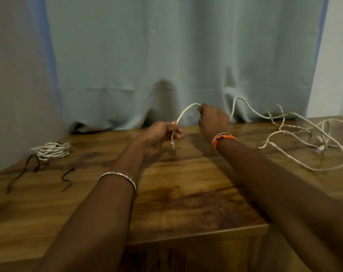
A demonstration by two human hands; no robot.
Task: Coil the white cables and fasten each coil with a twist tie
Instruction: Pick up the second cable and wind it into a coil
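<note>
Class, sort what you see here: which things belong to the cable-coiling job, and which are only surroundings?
Job:
- left hand
- right hand
- white cable held between them
- loose cables
- finished coil
- dark twist ties

Surroundings:
- wooden table
- curtain
- wrist bangles

A home room, by its wooden table [186, 203] against pale full-length curtains [166, 55].
</note>
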